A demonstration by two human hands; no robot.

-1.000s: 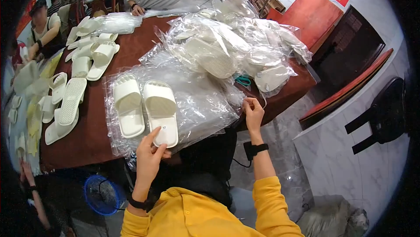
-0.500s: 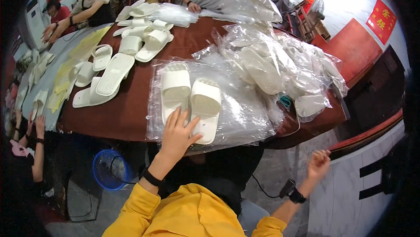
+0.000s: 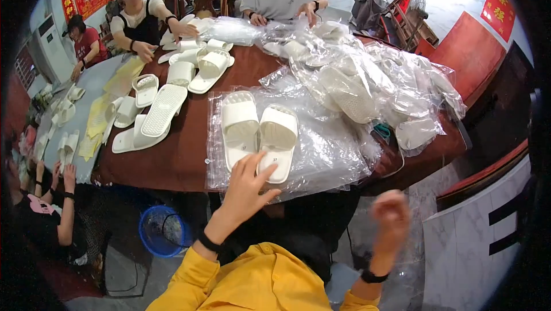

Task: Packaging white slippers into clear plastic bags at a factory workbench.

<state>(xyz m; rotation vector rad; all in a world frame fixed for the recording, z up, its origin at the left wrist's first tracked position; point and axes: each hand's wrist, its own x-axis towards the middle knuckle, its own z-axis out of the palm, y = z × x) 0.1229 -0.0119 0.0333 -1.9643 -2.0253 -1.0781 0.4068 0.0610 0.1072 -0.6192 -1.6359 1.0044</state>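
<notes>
Brown desk (image 3: 183,162) carried a heap of clear bags (image 3: 367,81), then a white slipper pair (image 3: 259,133) on a plastic sheet (image 3: 327,156) at the near edge. Left hand (image 3: 244,187) stayed spread on the right slipper's heel, nothing grasped. Right hand (image 3: 390,213) had dropped below the edge, blurred, probably loosely clenched, empty.

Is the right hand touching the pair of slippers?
No, the right hand hangs blurred below the table edge, clear of the slippers; only the left hand reaches them.
</notes>
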